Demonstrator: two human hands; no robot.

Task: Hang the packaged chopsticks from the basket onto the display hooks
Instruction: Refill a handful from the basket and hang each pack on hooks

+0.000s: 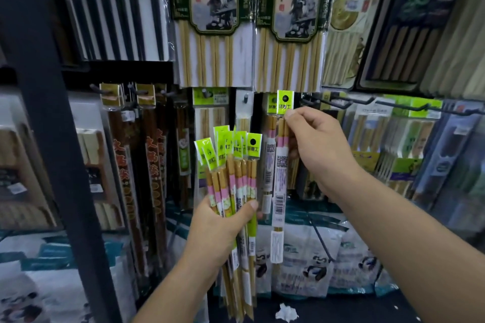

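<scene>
My left hand (219, 228) grips a fanned bundle of several chopstick packs (231, 165) with bright green header tags, held upright in front of the display. My right hand (319, 149) pinches one single chopstick pack (280, 165) near its top, just under its green tag (284, 102). That tag is raised against the rack, its round hole level with the row of hooks. Another matching pack (270, 139) hangs right beside it to the left. A short peg (246, 98) sticks out further left. The basket is not in view.
Long black hooks (338, 99) jut out to the right of my right hand. Large chopstick packages (210, 21) hang above, dark chopstick packs (147, 165) at left. A black shelf post (52, 139) stands at left. Bags with panda prints (315, 265) lie below.
</scene>
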